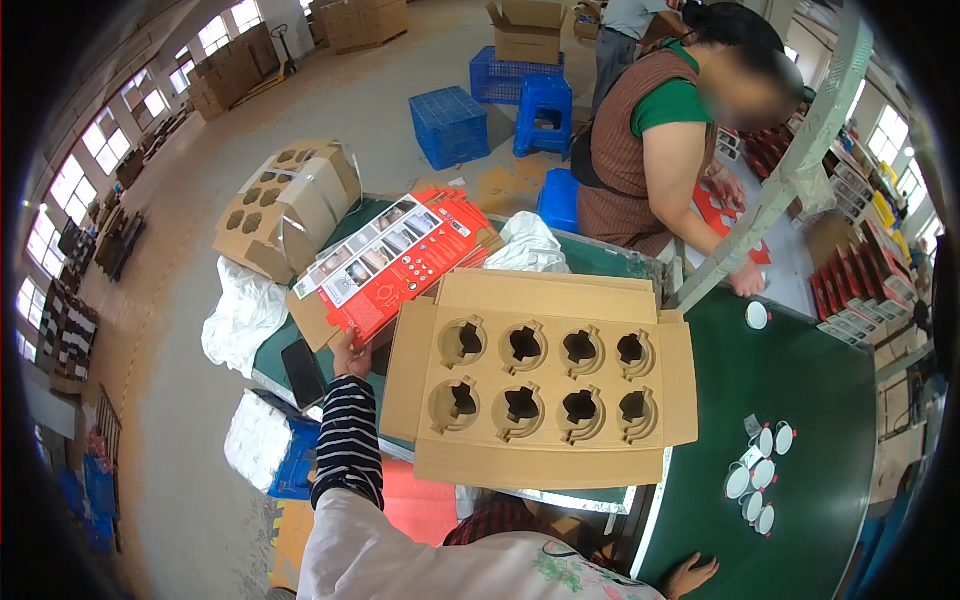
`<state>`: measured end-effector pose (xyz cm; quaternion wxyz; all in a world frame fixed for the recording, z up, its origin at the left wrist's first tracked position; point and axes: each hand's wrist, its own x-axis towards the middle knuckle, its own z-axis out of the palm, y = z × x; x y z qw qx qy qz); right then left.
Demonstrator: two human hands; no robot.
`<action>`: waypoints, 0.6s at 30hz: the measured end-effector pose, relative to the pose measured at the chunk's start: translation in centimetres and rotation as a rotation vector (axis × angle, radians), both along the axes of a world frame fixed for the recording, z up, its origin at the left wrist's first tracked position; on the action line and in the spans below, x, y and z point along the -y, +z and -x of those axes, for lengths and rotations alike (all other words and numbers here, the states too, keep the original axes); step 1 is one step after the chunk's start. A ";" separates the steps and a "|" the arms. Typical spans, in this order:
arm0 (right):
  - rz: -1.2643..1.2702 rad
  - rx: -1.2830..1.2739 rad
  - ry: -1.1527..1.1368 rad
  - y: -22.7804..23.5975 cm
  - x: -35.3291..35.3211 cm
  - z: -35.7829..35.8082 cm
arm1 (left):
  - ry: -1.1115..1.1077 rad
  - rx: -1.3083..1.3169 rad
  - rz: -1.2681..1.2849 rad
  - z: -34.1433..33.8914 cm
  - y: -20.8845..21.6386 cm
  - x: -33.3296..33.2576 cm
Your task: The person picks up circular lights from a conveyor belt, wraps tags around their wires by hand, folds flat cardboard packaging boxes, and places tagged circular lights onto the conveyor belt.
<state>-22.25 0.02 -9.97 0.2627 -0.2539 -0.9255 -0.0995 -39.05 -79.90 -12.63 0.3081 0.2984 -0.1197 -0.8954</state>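
My left hand (350, 358) is closed on the near edge of a stack of flat red printed cardboard sheets (385, 295). Just right of it lies an open brown carton (545, 455) with flaps spread; its cardboard insert (545, 372) has two rows of round cut-outs, dark inside. Low at the right, my right hand (690, 575) rests by the green work surface (730, 400) with fingers stretched out, holding nothing. Several small white round pieces with red tabs (763, 473) lie beyond it on that surface.
A strapped bundle of brown inserts (285, 205), white cloths (245, 310) and a dark phone (302, 373) sit at the left. A co-worker (640, 150) handles red card across the table, behind a metal post (770, 200). Blue crates (448, 125) and stools (543, 112) stand on the floor.
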 end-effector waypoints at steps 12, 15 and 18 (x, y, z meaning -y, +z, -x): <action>0.475 0.018 -0.087 -0.9 2.5 -0.2 | -0.369 -0.033 0.309 2.1 7.4 -5.6; 0.534 0.002 -0.103 -1.3 3.8 0.8 | -0.197 0.228 0.565 0.0 7.1 -2.6; 0.562 -0.012 -0.137 -1.2 4.1 0.4 | -0.215 0.161 0.252 0.5 6.5 -0.7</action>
